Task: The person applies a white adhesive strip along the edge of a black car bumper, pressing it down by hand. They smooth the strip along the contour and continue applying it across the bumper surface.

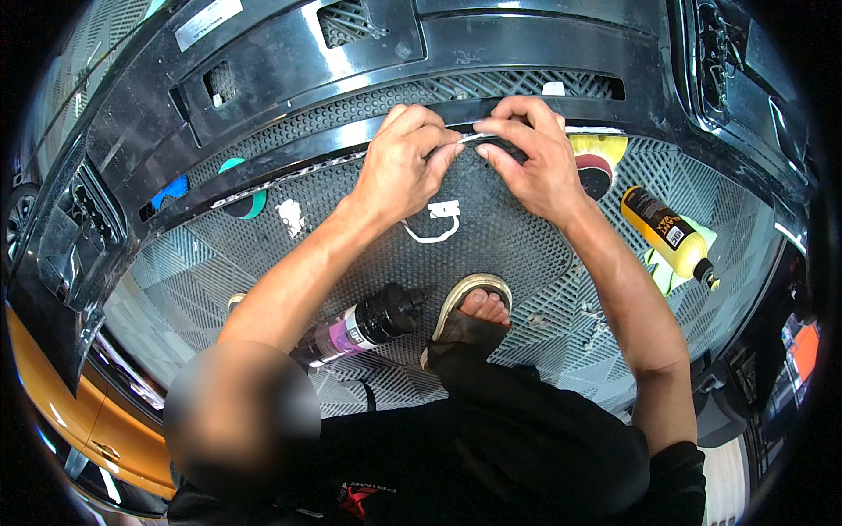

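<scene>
A large glossy black car bumper (544, 48) lies across the upper part of the head view. At its near edge, my left hand (399, 165) and my right hand (537, 162) come close together, thumbs and forefingers pinched. A short stretch of thin whitish strip (471, 138), which looks like adhesive tape, shows between them. Both hands appear to grip it, though the fingertips partly cover it. Left of my left hand, a ragged white line (303, 168) runs along the same edge. Whether it joins the strip is hidden.
On the grey mat lie a curled white strip (436, 237), a white scrap (290, 217), a dark bottle (351, 329) and a yellow bottle (668, 230) beside a yellow-green cloth (660, 273). Round pads (254, 203) poke from under the bumper. A sandalled foot (474, 309) stands nearby.
</scene>
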